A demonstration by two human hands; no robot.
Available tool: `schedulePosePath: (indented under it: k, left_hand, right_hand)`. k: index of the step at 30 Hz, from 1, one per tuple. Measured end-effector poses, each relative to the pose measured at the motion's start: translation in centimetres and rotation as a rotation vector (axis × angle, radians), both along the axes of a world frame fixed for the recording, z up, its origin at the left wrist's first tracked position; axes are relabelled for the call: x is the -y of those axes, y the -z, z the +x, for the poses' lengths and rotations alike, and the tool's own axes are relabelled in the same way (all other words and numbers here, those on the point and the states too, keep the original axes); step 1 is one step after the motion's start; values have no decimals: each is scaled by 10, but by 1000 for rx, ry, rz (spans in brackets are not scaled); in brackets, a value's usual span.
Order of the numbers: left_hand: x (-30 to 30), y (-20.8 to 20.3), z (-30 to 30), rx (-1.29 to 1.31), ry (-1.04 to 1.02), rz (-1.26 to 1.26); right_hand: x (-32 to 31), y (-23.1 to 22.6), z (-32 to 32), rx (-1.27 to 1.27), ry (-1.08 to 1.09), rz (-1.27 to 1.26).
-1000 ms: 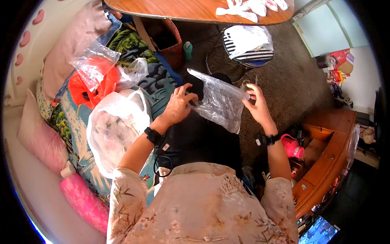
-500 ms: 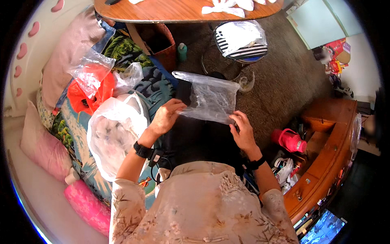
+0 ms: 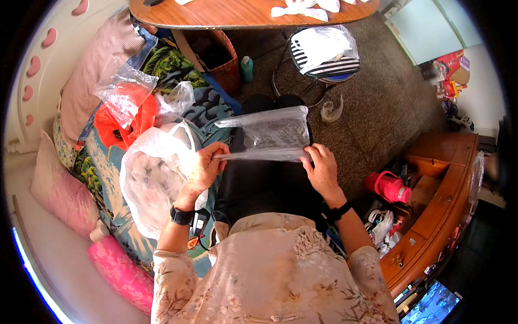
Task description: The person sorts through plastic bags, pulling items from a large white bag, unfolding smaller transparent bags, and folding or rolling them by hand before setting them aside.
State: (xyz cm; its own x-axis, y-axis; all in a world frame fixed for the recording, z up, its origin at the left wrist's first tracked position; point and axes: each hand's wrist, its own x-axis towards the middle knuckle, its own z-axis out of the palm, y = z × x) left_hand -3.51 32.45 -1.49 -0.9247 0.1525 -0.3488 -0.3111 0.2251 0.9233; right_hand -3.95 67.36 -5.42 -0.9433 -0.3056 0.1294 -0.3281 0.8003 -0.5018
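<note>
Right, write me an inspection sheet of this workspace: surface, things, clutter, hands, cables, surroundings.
Surface: lap in black trousers.
Things: clear plastic bag, spread out above the lap.
Clutter: white bag and red bag on patterned bedding, left.
Hands: left hand and right hand each grip the bag's near edge.
Cables: short black cable near the left wristband.
Surroundings: wooden table and striped stool ahead; pink flask at right.

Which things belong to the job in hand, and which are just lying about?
Job in hand:
- clear plastic bag, held between left hand and right hand
- perhaps white plastic bag at left

Apparently just lying about:
- pink flask
- green bottle
- pink pillow
</note>
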Motion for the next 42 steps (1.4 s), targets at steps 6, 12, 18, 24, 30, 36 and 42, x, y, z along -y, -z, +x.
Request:
schedulePosePath:
  k: [6,12,18,24,30,36,42]
  left_hand:
    - [5,7,19,-28,110,-229]
    - [9,20,31,-96,308,-400]
    - [9,-26,12,-121,245,-315]
    - [-50,-26,-49,-492,227,-611]
    - [-147,48,-116,-434,364,-566]
    - [-154,64,-141,-576,353,-427]
    - [-117,16,-130,-690,-145,-494]
  right_hand:
    - [7,2,-2,-96,28,136]
    - [10,-6,5,58,168,-27]
    - [-14,-44,0,412,30,-254]
    - [9,-23,-22,575,266,20]
    - [16,-28,-4,574,277,60]
    - [-7,-11,3,645,219,-198]
    - [-10,-15,-22,595,211,-346]
